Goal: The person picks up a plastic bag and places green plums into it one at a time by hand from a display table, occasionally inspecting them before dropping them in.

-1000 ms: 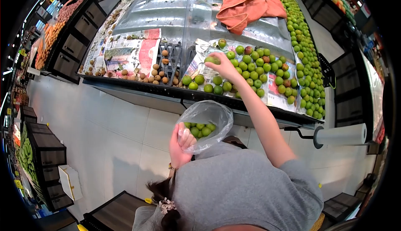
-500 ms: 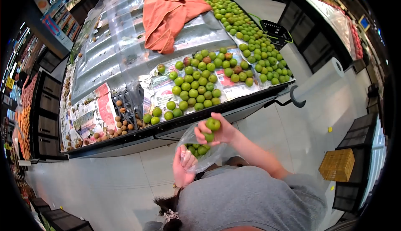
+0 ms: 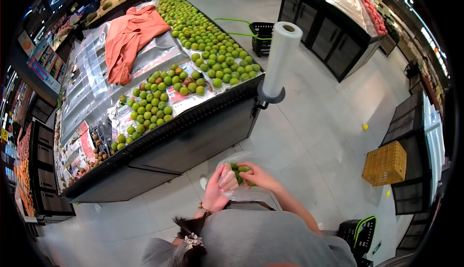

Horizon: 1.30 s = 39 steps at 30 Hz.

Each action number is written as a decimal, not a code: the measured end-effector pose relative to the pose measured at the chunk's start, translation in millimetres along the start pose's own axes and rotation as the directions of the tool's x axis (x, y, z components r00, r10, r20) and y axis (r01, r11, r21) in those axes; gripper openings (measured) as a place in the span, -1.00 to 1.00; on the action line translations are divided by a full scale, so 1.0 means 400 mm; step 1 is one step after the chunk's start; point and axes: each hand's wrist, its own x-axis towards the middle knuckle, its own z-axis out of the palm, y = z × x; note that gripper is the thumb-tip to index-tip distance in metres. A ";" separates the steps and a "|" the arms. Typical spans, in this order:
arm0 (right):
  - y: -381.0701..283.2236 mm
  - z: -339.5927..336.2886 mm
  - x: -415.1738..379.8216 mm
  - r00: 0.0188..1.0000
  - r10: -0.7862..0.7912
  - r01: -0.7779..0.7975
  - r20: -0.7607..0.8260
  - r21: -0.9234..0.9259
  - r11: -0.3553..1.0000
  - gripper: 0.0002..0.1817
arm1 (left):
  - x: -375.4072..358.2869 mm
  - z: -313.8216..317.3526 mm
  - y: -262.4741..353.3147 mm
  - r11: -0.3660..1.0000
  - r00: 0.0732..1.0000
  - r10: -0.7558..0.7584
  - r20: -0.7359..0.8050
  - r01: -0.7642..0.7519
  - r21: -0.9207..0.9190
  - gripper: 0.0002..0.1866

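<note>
Close to my body, my left hand (image 3: 218, 189) is closed on the gathered edge of a clear plastic bag (image 3: 240, 194). Small round green fruit (image 3: 237, 169) shows inside the bag's mouth. My right hand (image 3: 258, 176) is at the bag's opening, its fingers curled over green fruit there; its fingertips are partly hidden by fruit and plastic. Ahead and to the left, loose green fruits (image 3: 152, 105) of the same kind lie on newspaper on the sloped display stand (image 3: 188, 136).
A plastic bag roll (image 3: 282, 57) stands upright at the stand's corner. An orange cloth (image 3: 130, 37) lies on the stand. Behind it is a black basket (image 3: 262, 37) with green handles. Rightward are a yellow crate (image 3: 385, 163) and another black basket (image 3: 357, 235) on the floor.
My right hand, which held green fruit above the bag, has lowered to the bag's mouth. My view and body have turned right, and the stand now sits farther left.
</note>
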 end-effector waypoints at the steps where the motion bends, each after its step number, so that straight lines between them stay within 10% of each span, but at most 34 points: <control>1: 0.028 -0.040 -0.044 0.997 -0.028 0.028 -0.073 0.004 1.000 -0.59 | 0.028 0.005 -0.043 0.998 0.998 -0.064 0.026 0.064 0.012 -0.67; 9: 0.150 -0.249 -0.357 0.876 -0.252 0.201 -0.412 -0.164 0.966 -0.57 | 0.207 0.043 -0.321 0.891 0.888 -0.453 0.085 0.446 0.085 -0.65; 13: 0.165 -0.343 -0.493 0.604 -0.417 -0.063 -0.679 -0.563 0.824 -0.58 | 0.309 0.068 -0.398 0.842 0.843 -0.535 0.057 0.525 0.125 -0.64; 19: 0.028 -0.517 -0.594 0.631 -0.320 -0.088 -0.707 -0.475 0.876 -0.58 | 0.514 0.084 -0.456 0.794 0.802 -0.597 -0.018 0.594 0.127 -0.63; 25: -0.043 -0.815 -0.477 0.269 -0.438 -0.332 -0.858 -0.509 0.794 -0.48 | 0.793 0.132 -0.471 0.755 0.758 -0.644 0.104 0.610 0.241 -0.65; 30: 0.072 -1.098 -0.358 0.557 -0.132 -0.372 -0.820 -0.389 0.843 -0.76 | 0.978 0.182 -0.462 0.806 0.821 -0.565 0.084 0.528 0.266 -0.66; 35: -0.060 -1.226 -0.239 0.681 -0.088 0.139 -0.727 0.010 0.990 -0.72 | 1.139 0.215 -0.442 0.882 0.911 -0.411 0.019 0.393 0.260 -0.66; 39: -0.135 -1.406 -0.113 0.786 -0.168 0.256 -0.595 0.067 0.964 -0.71 | 1.270 0.223 -0.433 0.948 0.968 -0.250 0.007 0.243 0.207 -0.65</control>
